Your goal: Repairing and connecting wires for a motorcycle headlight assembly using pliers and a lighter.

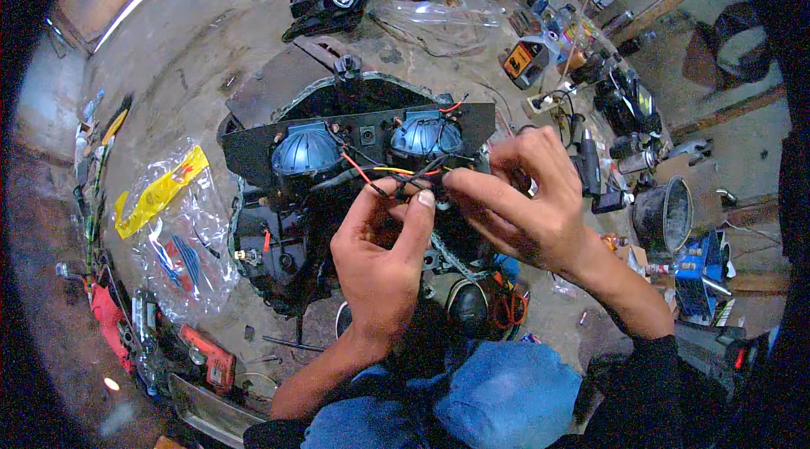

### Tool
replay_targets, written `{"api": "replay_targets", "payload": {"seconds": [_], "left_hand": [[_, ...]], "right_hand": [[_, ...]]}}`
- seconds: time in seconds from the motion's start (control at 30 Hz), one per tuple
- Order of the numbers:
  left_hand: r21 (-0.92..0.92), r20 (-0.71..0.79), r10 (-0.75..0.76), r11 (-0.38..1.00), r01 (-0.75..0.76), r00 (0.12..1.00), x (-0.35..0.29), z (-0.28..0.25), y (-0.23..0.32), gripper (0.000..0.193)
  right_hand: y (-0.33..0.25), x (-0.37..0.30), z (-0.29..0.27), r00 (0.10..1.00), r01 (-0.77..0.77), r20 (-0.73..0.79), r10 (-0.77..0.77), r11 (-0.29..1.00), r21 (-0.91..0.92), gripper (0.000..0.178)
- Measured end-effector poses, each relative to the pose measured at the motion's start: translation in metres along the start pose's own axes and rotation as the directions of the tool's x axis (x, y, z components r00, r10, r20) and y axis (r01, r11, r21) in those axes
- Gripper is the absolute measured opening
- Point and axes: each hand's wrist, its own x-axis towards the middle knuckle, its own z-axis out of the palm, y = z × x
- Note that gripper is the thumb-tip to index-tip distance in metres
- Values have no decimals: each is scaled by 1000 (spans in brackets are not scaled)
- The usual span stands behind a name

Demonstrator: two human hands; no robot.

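Observation:
Thin wires (395, 170) in red, yellow and black run between two blue dome-shaped lamp backs, the left lamp (305, 150) and the right lamp (425, 135). Both lamps are set in a black mounting plate (364, 137) on a dark plastic housing (291, 229). My left hand (384, 242) pinches black wires between thumb and forefinger, just below the plate. Close beside it, my right hand (531, 196) has thumb and forefinger closed on the end of the same wire bundle. The exact wire ends are partly hidden by my fingertips.
At left lies a clear plastic bag (181, 267) with a yellow strip, near a red power tool (209, 356). Bottles, including a dark jug (529, 59), line the right, with a black bucket (664, 214) and a heat gun (588, 164). Another headlight unit (337, 0) sits beyond.

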Motion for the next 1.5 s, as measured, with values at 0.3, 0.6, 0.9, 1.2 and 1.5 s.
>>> {"api": "replay_targets", "payload": {"seconds": [0.3,0.6,0.9,1.2,1.5], "left_hand": [[90,-19,34,995,-32,999,7,8,-9,12],[134,-128,11,991,6,992,10,6,7,13],[155,-225,20,988,15,974,5,0,6,14],[102,-79,-56,993,64,995,-4,4,0,17],[-29,2,-156,987,156,988,4,7,7,15]], "right_hand": [[-8,-17,-12,986,-167,-16,169,984,60,46],[-20,-166,-30,559,-823,-109,822,566,49,24],[-123,-429,50,-171,-906,389,905,10,-423,39],[-144,-431,82,-11,-967,260,965,56,-249,61],[-106,-557,40,-294,-927,377,878,-165,-337,42]]}}
